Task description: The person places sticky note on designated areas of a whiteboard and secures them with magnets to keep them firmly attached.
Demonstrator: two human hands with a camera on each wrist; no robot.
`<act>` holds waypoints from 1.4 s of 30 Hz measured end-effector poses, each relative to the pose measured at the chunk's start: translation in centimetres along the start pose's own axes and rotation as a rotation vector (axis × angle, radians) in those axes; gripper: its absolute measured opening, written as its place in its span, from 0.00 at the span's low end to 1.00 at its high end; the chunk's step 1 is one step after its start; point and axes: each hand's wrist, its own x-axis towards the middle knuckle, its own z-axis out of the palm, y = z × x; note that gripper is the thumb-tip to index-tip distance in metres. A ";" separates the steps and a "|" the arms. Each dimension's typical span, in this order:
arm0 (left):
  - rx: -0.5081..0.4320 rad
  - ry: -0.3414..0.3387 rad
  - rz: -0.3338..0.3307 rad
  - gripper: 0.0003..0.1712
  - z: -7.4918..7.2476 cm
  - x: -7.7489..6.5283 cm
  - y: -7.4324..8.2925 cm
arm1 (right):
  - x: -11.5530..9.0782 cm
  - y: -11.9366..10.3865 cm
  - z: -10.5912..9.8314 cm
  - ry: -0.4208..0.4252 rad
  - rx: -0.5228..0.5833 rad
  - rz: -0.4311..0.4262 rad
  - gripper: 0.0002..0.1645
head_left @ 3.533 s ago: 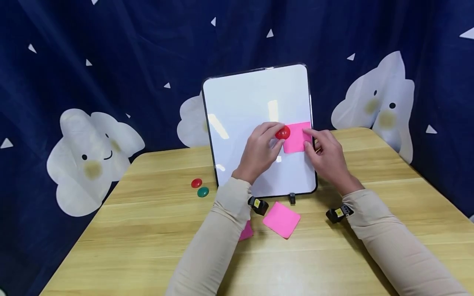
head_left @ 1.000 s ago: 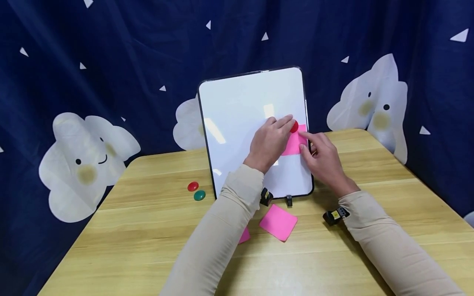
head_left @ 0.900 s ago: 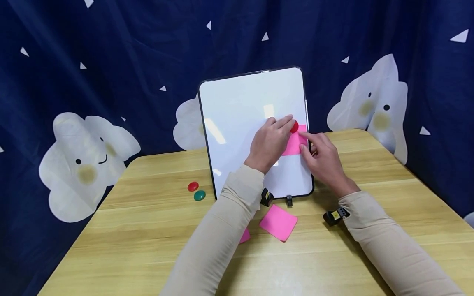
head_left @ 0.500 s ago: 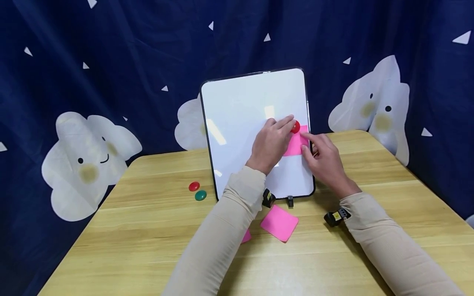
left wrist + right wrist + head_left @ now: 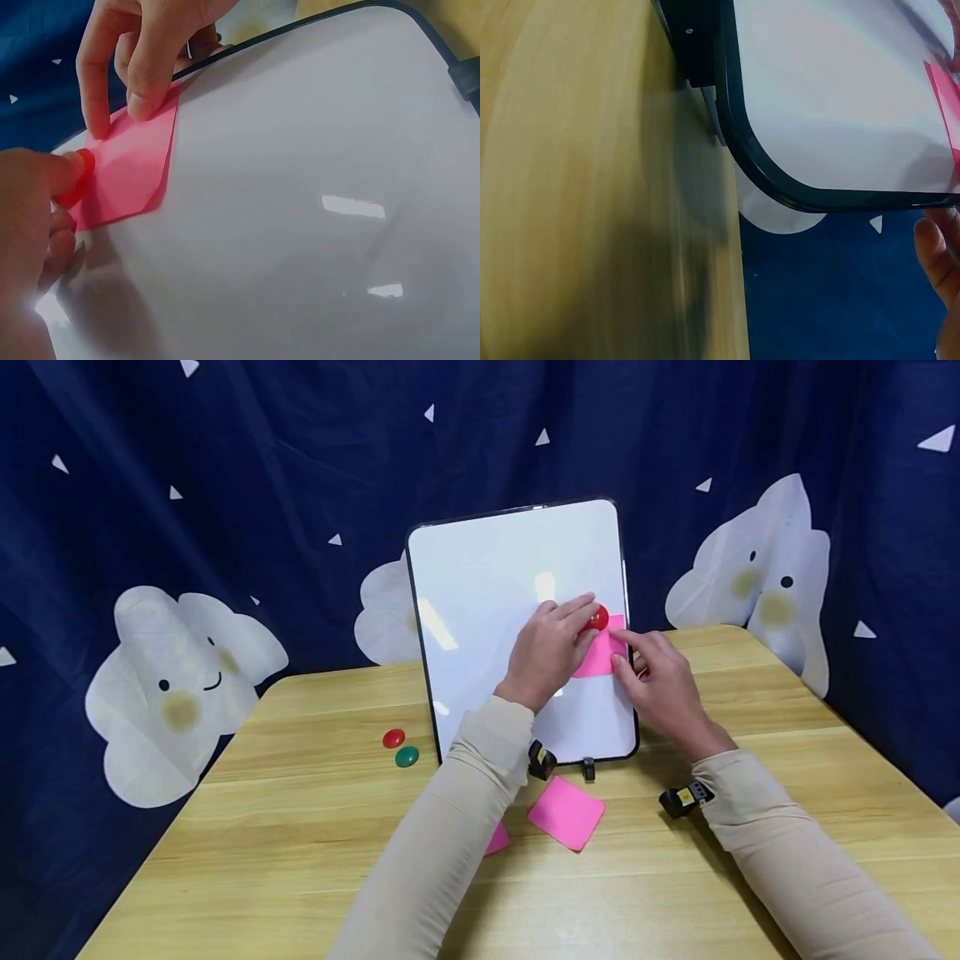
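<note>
My left hand (image 5: 546,647) holds a round red magnet (image 5: 599,617) over the upper part of a pink sticky note (image 5: 597,657) on the whiteboard (image 5: 487,585). Thumb and fingertips meet at the magnet's left side. At the note's right edge, index finger and thumb of my right hand (image 5: 666,689) press its face, near the board's black frame. The left wrist view shows the note (image 5: 135,169) lying against the board, one edge slightly lifted, with the magnet (image 5: 81,178) by my left fingers. Only part of the right hand (image 5: 941,255) enters the right wrist view, beside the frame.
A second pink note (image 5: 567,813) lies on the wooden table (image 5: 262,860) before the board; another (image 5: 498,839) is partly hidden by my left sleeve. Left of the board lie a red magnet (image 5: 393,738) and a green magnet (image 5: 407,757). A blue cloud-print curtain (image 5: 300,460) hangs behind.
Since the oldest frame, my left hand has carried the red magnet rightward and slightly up over the note. Its thumb now shows below the magnet. My right hand keeps to the note's right edge.
</note>
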 end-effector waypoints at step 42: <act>-0.145 -0.162 -0.132 0.13 -4.3 -9.2 -4.3 | 0.5 -1.0 -0.4 0.140 0.101 0.108 0.11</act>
